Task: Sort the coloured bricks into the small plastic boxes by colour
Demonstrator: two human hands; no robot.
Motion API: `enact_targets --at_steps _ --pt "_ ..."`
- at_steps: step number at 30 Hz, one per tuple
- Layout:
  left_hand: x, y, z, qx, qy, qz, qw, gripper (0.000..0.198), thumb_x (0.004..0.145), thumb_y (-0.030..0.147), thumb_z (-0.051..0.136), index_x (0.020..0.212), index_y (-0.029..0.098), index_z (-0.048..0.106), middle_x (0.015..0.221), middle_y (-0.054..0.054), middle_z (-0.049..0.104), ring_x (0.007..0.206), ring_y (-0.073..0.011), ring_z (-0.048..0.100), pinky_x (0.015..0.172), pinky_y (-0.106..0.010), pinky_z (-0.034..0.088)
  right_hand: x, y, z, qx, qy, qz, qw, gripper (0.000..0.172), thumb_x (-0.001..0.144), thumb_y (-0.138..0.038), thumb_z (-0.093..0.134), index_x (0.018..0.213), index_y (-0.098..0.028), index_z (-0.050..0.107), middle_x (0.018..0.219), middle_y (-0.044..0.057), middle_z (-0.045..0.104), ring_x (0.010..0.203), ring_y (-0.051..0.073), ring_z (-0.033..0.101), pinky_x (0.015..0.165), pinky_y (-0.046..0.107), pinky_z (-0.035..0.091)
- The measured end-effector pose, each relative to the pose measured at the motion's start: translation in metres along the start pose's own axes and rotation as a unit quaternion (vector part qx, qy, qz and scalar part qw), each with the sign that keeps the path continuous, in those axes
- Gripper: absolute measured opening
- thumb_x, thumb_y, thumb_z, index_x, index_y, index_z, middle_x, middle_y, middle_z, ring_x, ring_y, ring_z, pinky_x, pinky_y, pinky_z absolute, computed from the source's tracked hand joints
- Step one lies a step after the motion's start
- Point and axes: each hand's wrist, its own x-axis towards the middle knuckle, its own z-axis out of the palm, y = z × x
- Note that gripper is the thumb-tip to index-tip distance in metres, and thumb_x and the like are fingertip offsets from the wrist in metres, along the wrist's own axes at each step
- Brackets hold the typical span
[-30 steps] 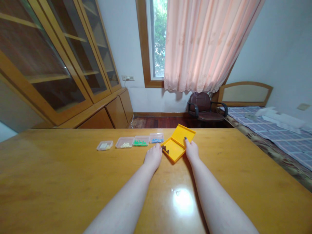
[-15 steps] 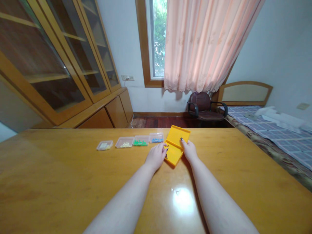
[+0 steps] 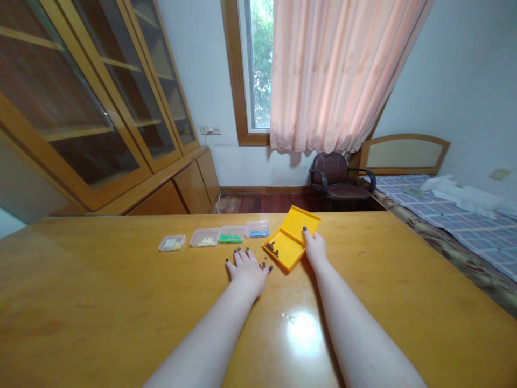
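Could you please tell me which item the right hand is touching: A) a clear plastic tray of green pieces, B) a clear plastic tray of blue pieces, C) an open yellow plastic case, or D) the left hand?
C: the right hand has its fingertips against the edge of the open yellow plastic case.

I read one open yellow plastic hinged case [image 3: 287, 249] lying flat on the desk [image 3: 121, 291], lid folded back. Small dark brown pieces [image 3: 271, 249] sit inside its left corner; a few loose pieces [image 3: 264, 263] rest on the desk just beside it.
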Motion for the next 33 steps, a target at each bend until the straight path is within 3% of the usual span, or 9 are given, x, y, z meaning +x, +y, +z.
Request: enact_targets --at_steps 2,4,9,11,14,18,22,26,33 --pt "0.000 0.009 0.010 -0.007 -0.033 0.016 0.999 0.085 0.077 0.059 0.037 0.137 0.002 0.019 0.143 -0.024 0.012 0.132 -0.0371 0.009 0.103 -0.054 0.013 0.000 0.000 0.001 0.004 0.007 0.001 1.000 0.049 0.066 -0.055 0.055 0.084 -0.011 0.066 0.077 0.010 0.069 0.078 0.026 0.064 0.065 0.031 0.048" --pt "0.003 0.016 0.017 -0.020 -0.025 0.063 0.997 0.083 0.080 0.057 0.031 0.138 0.000 0.014 0.145 -0.021 0.007 0.134 -0.0327 0.005 0.107 -0.049 0.009 0.000 -0.001 0.000 0.005 0.021 -0.001 1.000 0.048 0.066 -0.055 0.056 0.083 -0.012 0.066 0.076 0.010 0.069 0.077 0.026 0.063 0.065 0.030 0.048" --pt "0.015 0.012 0.015 -0.076 0.020 0.205 0.976 0.069 0.085 0.047 0.028 0.138 0.004 0.017 0.145 -0.016 0.014 0.135 -0.0252 0.010 0.109 -0.042 0.010 -0.001 -0.005 -0.006 -0.004 0.065 -0.001 0.998 0.047 0.066 -0.055 0.055 0.081 -0.011 0.066 0.072 0.010 0.069 0.075 0.026 0.063 0.064 0.031 0.047" --pt "0.019 0.006 0.008 -0.107 0.041 0.207 0.972 0.058 0.086 0.040 0.032 0.135 0.009 0.026 0.143 -0.014 0.024 0.132 -0.0238 0.021 0.106 -0.037 0.019 -0.001 -0.006 -0.008 -0.011 0.075 0.002 0.997 0.048 0.066 -0.055 0.054 0.080 -0.011 0.066 0.072 0.010 0.068 0.073 0.026 0.063 0.062 0.030 0.046" --pt "0.024 -0.004 -0.003 -0.131 0.092 0.131 0.978 0.037 0.086 0.032 0.034 0.117 0.015 0.047 0.125 -0.013 0.049 0.114 -0.0235 0.044 0.093 -0.035 0.034 -0.001 -0.006 -0.009 -0.020 0.074 0.007 0.997 0.049 0.066 -0.057 0.054 0.078 -0.011 0.065 0.075 0.011 0.068 0.072 0.025 0.063 0.058 0.029 0.045" --pt "0.023 -0.006 -0.007 -0.120 0.140 0.091 0.979 0.031 0.086 0.039 0.035 0.096 0.015 0.053 0.100 -0.012 0.057 0.099 -0.0246 0.051 0.082 -0.036 0.038 -0.001 -0.005 -0.008 -0.015 0.059 0.010 0.998 0.049 0.067 -0.057 0.054 0.079 -0.011 0.064 0.078 0.012 0.068 0.072 0.024 0.062 0.056 0.028 0.045" --pt "0.023 0.001 0.000 -0.117 0.121 0.123 0.978 0.034 0.083 0.046 0.040 0.094 0.016 0.052 0.097 -0.011 0.056 0.096 -0.0247 0.050 0.081 -0.036 0.038 0.000 -0.004 -0.008 -0.009 0.064 -0.003 0.998 0.049 0.067 -0.056 0.055 0.082 -0.011 0.065 0.073 0.011 0.068 0.073 0.025 0.062 0.059 0.029 0.045" --pt "0.027 0.003 0.002 -0.135 0.116 0.153 0.972 0.022 0.082 0.032 0.045 0.097 0.018 0.053 0.098 -0.008 0.057 0.094 -0.0223 0.051 0.081 -0.034 0.038 0.002 -0.003 -0.009 -0.010 0.073 0.001 0.997 0.047 0.067 -0.054 0.054 0.081 -0.011 0.065 0.071 0.010 0.068 0.073 0.025 0.062 0.060 0.029 0.046" --pt "0.022 0.000 -0.002 -0.181 0.146 0.294 0.927 0.026 0.083 0.020 0.041 0.099 0.023 0.061 0.099 -0.005 0.059 0.097 -0.0189 0.049 0.086 -0.033 0.037 0.007 0.000 -0.012 0.000 0.096 0.005 0.995 0.045 0.069 -0.051 0.053 0.084 -0.011 0.065 0.076 0.011 0.069 0.073 0.023 0.063 0.060 0.028 0.046"
